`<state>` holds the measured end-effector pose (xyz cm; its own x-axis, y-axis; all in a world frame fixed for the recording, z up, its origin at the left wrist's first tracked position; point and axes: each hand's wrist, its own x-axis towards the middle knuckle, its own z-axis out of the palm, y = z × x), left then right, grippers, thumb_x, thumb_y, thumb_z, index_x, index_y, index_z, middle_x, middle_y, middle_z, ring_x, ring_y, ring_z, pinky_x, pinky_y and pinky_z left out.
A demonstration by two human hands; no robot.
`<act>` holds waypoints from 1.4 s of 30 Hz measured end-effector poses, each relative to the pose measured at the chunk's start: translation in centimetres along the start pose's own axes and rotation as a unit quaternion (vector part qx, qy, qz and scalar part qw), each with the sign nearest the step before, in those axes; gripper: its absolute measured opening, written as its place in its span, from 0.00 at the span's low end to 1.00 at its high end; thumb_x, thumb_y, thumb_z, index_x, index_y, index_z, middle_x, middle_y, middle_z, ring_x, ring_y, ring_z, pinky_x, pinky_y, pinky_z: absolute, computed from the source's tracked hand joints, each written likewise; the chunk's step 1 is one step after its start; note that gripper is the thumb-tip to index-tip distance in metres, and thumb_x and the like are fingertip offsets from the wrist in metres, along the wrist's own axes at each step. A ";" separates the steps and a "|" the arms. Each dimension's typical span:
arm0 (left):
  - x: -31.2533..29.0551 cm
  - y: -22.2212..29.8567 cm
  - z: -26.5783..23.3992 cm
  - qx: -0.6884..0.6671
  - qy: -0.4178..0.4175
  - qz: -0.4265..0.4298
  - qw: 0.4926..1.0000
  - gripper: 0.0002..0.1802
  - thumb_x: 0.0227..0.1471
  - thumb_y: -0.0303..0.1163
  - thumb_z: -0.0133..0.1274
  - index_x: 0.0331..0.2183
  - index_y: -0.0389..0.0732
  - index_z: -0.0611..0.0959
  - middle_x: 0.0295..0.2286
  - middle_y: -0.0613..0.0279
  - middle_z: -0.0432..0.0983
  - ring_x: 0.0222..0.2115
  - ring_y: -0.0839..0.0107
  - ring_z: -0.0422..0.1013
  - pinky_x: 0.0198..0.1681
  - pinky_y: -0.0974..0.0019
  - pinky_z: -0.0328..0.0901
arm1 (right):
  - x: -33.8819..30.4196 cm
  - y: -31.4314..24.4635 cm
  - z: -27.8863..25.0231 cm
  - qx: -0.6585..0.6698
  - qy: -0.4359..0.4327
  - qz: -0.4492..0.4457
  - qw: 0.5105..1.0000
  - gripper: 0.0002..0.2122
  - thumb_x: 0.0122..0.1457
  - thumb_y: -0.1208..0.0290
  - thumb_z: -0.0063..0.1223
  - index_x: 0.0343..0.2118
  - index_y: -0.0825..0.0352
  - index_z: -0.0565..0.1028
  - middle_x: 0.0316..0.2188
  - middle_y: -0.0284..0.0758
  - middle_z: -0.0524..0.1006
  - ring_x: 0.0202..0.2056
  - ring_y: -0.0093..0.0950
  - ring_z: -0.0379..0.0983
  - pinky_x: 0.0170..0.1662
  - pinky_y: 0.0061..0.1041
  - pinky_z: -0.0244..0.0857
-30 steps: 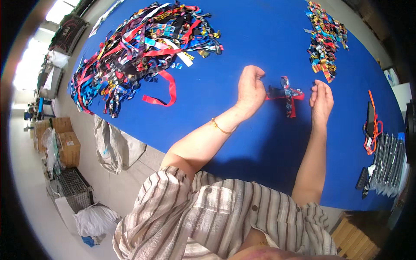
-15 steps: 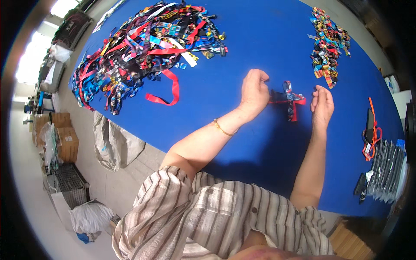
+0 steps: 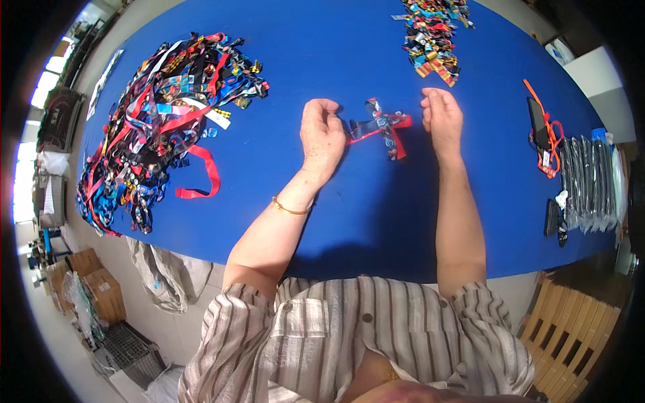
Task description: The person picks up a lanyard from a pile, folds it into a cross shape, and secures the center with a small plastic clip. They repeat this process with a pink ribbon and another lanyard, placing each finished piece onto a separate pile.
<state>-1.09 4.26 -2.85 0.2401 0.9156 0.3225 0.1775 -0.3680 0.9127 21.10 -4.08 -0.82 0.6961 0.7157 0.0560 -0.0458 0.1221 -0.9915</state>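
On the blue tabletop lie short printed ribbon straps (image 3: 388, 136), black, grey and red, crossing each other between my hands. My left hand (image 3: 322, 136) is closed, its fingers curled under, and one ribbon end runs in at its palm side. The hidden fingers keep me from seeing how much ribbon is in the grip. To the right of the straps, and apart from them, is my right hand (image 3: 443, 121). Its fingers are bent and pressed together, and whatever may be inside them cannot be seen.
A large tangled heap of colourful ribbons (image 3: 168, 121) covers the left of the table (image 3: 322, 60), with a red ribbon (image 3: 211, 174) trailing off. A smaller ribbon pile (image 3: 433, 40) lies far right. Orange-handled scissors (image 3: 556, 138) and plastic-wrapped black packs (image 3: 588, 181) sit at the right edge.
The whole view has shifted, so the table, heap and hands appear further left. The straps stay between my hands, with the ribbon end still at my left hand.
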 end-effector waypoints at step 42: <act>0.0 1.3 -0.1 0.074 -0.003 0.011 0.997 0.05 0.53 0.22 0.48 0.35 0.36 0.76 0.29 0.57 0.71 0.29 0.67 0.69 0.34 0.64 0.66 | 0.0 -0.5 0.3 -0.039 -0.015 0.013 0.999 0.11 0.67 0.65 0.48 0.39 0.69 0.75 0.25 0.28 0.70 0.16 0.10 0.60 0.15 0.13 0.53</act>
<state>-0.98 3.75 -1.62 0.2503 0.9067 0.3395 0.3106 -0.4073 0.8589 20.90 -3.94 -0.29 0.6735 0.7385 0.0329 -0.0065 0.0505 -0.9987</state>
